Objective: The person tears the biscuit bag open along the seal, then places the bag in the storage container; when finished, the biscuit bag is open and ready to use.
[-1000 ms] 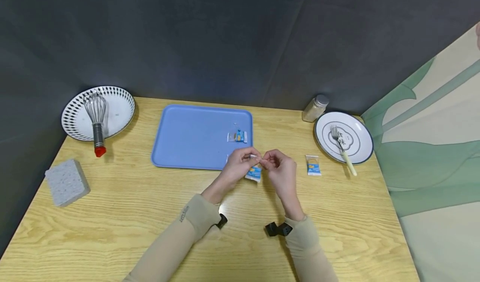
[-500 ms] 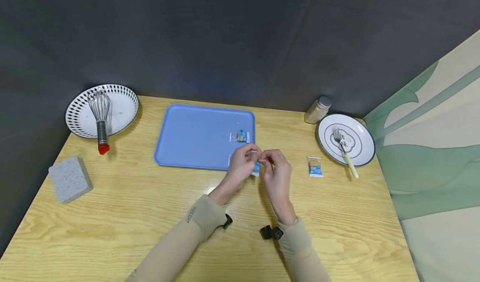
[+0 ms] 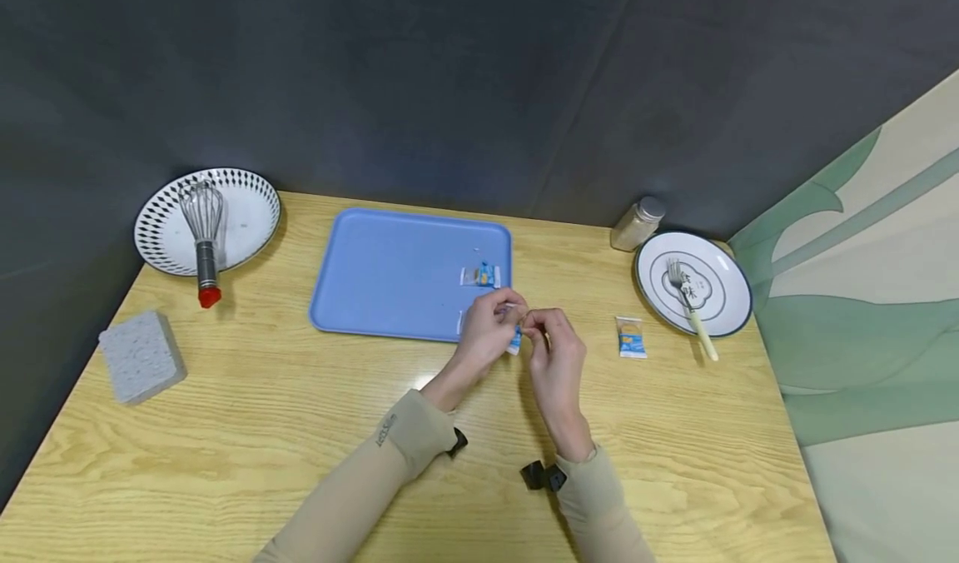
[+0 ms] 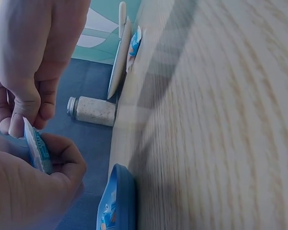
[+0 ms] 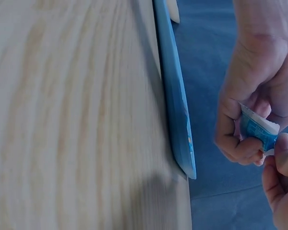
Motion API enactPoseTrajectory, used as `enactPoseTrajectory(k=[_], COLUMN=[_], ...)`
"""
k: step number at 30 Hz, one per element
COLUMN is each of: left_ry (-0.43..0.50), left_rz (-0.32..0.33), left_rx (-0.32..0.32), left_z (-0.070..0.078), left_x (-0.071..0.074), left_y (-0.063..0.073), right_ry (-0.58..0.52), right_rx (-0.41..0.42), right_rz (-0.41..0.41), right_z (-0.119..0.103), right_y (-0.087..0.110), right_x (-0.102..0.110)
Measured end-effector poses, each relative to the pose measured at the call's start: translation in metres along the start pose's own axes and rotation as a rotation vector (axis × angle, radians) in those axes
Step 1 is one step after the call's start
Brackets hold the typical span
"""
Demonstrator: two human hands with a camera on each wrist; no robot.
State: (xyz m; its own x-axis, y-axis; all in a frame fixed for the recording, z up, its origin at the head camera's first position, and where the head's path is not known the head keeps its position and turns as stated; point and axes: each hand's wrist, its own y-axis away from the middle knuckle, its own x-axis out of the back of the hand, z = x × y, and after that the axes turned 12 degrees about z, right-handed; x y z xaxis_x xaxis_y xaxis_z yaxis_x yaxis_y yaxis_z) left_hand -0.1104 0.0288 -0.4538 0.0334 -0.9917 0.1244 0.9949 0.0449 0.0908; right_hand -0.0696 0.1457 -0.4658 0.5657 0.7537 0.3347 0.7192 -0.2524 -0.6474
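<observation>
My left hand [image 3: 485, 334] grips a small blue-and-white snack packet [image 3: 514, 341] just in front of the blue tray's right corner. In the left wrist view the packet [image 4: 39, 149] sticks up between that hand's thumb and curled fingers. My right hand [image 3: 558, 371] pinches the packet's edge with thumb and fingertips. The right wrist view has both hands meeting at one corner of the packet [image 5: 260, 129]. Fingers hide much of it in the head view. Another packet [image 3: 481, 276] lies on the blue tray [image 3: 390, 271]; one more packet [image 3: 631, 337] is on the table to the right.
At the back left a whisk [image 3: 206, 242] rests on a patterned plate [image 3: 255, 201], with a grey sponge-like block [image 3: 142, 357] nearer me. A fork [image 3: 693, 309] lies across a white plate [image 3: 730, 296] at the right, beside a jar [image 3: 637, 223].
Both hands stay together at the packet. It has turned and is more covered by the fingers than a second ago. The head view has shifted slightly.
</observation>
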Motion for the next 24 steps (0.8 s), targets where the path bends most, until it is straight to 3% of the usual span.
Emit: enactPoseTrajectory(k=[24], left_ry=[-0.013], left_rz=[0.009], left_rx=[0.024], left_z=[-0.0011], left_x=[-0.0027], left_y=[-0.0028], right_ry=[-0.041], right_rx=[0.019], right_rz=[0.025], right_z=[0.0017], right_y=[0.0104], right_x=[0.0008])
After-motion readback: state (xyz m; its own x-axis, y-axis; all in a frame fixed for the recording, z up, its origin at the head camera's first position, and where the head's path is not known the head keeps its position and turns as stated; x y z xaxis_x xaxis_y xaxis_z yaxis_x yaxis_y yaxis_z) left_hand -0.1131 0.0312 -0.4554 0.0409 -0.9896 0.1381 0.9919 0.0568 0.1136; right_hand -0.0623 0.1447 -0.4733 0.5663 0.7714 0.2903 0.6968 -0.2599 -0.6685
